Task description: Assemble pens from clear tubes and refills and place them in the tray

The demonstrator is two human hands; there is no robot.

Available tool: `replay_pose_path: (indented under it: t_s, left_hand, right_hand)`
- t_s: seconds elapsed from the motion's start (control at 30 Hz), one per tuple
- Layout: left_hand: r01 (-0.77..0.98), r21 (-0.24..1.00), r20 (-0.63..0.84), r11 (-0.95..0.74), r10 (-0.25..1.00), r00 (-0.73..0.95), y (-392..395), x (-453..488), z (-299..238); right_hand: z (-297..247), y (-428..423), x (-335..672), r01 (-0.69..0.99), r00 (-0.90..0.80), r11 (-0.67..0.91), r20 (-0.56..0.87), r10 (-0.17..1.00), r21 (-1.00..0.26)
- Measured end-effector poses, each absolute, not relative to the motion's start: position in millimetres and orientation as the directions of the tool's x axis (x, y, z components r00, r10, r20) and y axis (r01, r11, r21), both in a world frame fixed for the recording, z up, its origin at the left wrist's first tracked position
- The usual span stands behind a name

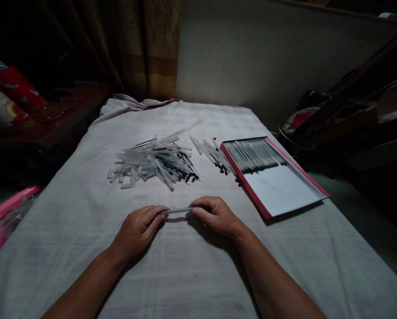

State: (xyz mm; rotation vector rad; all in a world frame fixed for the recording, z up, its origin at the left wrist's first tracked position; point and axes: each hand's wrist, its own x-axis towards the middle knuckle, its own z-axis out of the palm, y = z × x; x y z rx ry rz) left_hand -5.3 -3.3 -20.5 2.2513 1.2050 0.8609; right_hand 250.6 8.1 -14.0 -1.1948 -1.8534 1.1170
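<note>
A slim, translucent pen (179, 210) lies level between my two hands, just above the cloth. My left hand (140, 228) pinches its left end between thumb and fingers. At the other end, my right hand (216, 213) grips it the same way; the fingers hide both tips. Beyond my hands is a loose heap of pen parts (155, 159): clear barrels, dark refills, and short clear caps at its left. Right of the heap lies a smaller group of barrels (211, 153) with small black plugs (222, 169) by their near ends.
A red-edged shallow box (289, 190) stands at the right, with a row of pens (254, 155) along its far side. A pale checked cloth (171, 274) covers the surface. Left are a pink-handled item (9, 206) and a dark side table (62, 119); a curtain (158, 57) hangs behind.
</note>
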Motion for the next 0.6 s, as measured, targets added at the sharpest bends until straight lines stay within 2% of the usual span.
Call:
replay_pose_path:
  t_s: [0.3,0.43,0.6]
  left_hand:
    - [0.535,0.685,0.292,-0.495,0.859,0.421,-3.0,-4.3,-20.3]
    - [0.550,0.684,0.243,-0.479,0.861,0.447,-2.2,-5.1,-18.8]
    - [0.543,0.673,0.250,-0.503,0.845,0.473,-2.4,-6.2,-18.7]
  right_hand:
    - [-13.5,8.0,249.9,0.355,-0.395,0.216,0.063,0.917,-0.909]
    - [-12.3,8.8,250.1,0.369,-0.415,0.228,0.060,0.908,-0.901]
    - [-13.4,8.7,250.2,0.358,-0.420,0.242,0.076,0.905,-0.902]
